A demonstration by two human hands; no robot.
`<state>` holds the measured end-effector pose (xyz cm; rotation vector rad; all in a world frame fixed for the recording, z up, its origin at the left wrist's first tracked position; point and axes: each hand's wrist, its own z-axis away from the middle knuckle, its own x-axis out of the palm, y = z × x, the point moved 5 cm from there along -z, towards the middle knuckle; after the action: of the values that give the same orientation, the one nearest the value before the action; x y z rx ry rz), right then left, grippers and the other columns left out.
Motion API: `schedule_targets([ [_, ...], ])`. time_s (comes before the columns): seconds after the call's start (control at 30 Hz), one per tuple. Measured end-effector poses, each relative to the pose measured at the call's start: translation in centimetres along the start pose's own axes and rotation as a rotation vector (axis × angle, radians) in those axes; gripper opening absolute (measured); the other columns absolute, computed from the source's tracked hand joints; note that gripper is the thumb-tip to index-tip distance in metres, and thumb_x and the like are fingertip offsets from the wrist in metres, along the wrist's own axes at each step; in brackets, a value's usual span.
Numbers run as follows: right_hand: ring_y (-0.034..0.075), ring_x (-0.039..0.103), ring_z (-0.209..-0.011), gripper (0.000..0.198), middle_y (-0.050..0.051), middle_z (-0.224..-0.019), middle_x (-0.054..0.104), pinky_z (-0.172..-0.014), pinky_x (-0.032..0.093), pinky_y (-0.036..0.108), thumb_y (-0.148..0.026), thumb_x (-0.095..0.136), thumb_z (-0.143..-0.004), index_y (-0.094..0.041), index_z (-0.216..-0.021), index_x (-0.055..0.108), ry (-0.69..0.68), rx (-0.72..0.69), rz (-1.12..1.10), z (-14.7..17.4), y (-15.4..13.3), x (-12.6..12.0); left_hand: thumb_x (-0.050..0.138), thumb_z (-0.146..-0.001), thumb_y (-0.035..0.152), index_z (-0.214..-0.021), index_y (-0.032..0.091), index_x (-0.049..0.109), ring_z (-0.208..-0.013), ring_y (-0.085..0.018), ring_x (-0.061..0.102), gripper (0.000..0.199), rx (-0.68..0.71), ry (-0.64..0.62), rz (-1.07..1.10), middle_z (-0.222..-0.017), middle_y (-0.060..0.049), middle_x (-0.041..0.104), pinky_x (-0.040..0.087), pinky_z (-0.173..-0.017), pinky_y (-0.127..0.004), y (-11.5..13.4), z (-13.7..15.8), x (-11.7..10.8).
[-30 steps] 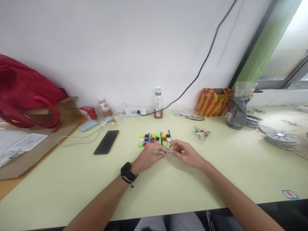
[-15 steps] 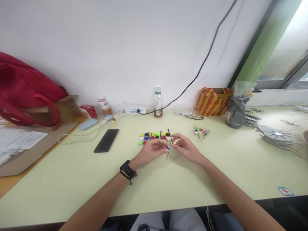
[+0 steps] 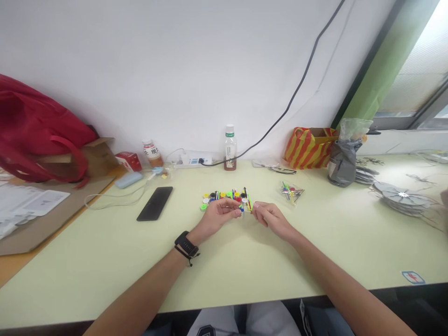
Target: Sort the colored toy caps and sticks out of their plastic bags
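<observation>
In the head view, my left hand (image 3: 221,215) pinches a small blue plastic piece (image 3: 241,210) between thumb and fingertips. A pale thin rod seems to hang below that piece, too fine to make out well. My right hand (image 3: 271,217) is closed close by on the right, fingertips pressed together; whatever they hold is hidden. Just beyond both hands lie small round plastic discs (image 3: 229,195) in yellow, green, black, white, red and blue, in rough rows. Thin coloured sticks (image 3: 248,198) lie among them, at the right end beside my right fingertips. My left hand hides some discs.
A black phone (image 3: 155,204) lies left of my hands. To the right is a clear bag of small coloured parts (image 3: 291,192). A drink bottle (image 3: 230,149) and a power strip (image 3: 196,158) stand along the wall. Stacked grey discs (image 3: 402,198) sit far right.
My right hand has lowered slightly and moved away from the left, its fingers now closer together. The slanting thin blue rod between the hands no longer shows the same way.
</observation>
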<state>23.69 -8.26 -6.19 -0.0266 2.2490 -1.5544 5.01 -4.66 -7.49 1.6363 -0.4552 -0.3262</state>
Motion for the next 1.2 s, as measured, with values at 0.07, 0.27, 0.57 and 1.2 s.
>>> schedule_targets([
  [0.07, 0.017, 0.050, -0.066, 0.060, 0.002, -0.065, 0.048, -0.068, 0.043, 0.032, -0.056, 0.045, -0.102, -0.020, -0.054, 0.047, 0.026, 0.026, -0.009, -0.1, 0.2, -0.2, 0.088, -0.075, 0.036, -0.100, 0.013, 0.072, -0.085, -0.019, 0.071, 0.038, -0.005, 0.004, -0.005, -0.095, -0.007, 0.075, 0.058, -0.088, -0.036, 0.0, 0.0, 0.0],
  [0.27, 0.015, 0.053, -0.070, 0.040, 0.002, -0.086, 0.062, -0.062, 0.045, 0.028, -0.061, 0.060, -0.093, -0.021, -0.097, 0.061, -0.017, 0.105, -0.060, -0.1, 0.8, 0.5, 0.088, -0.075, 0.037, -0.100, 0.014, 0.071, -0.086, -0.021, 0.073, 0.038, -0.008, -0.013, -0.005, -0.095, -0.007, 0.075, 0.059, -0.087, -0.036, -0.1, 0.0, 0.2],
  [0.57, 0.016, 0.054, -0.070, 0.039, 0.003, -0.085, 0.066, -0.063, 0.044, 0.029, -0.057, 0.053, -0.098, -0.020, -0.097, 0.066, -0.080, 0.064, 0.011, -0.1, 0.6, 0.9, 0.088, -0.077, 0.035, -0.101, 0.014, 0.071, -0.092, -0.022, 0.073, 0.036, -0.016, -0.033, -0.031, -0.098, -0.009, 0.076, 0.058, -0.089, -0.036, 0.0, 0.3, 0.5],
  [1.2, 0.043, 0.041, -0.138, 0.044, 0.021, -0.146, 0.052, -0.104, 0.040, 0.057, -0.047, 0.053, -0.093, -0.016, -0.123, 0.064, 0.393, 0.363, 1.114, 1.8, 8.8, -9.9, 0.082, -0.083, 0.037, -0.102, 0.015, 0.069, -0.086, -0.020, 0.071, 0.032, -0.030, -0.041, -0.081, -0.092, -0.008, 0.075, 0.057, -0.083, -0.033, -0.3, 0.4, 0.4],
])
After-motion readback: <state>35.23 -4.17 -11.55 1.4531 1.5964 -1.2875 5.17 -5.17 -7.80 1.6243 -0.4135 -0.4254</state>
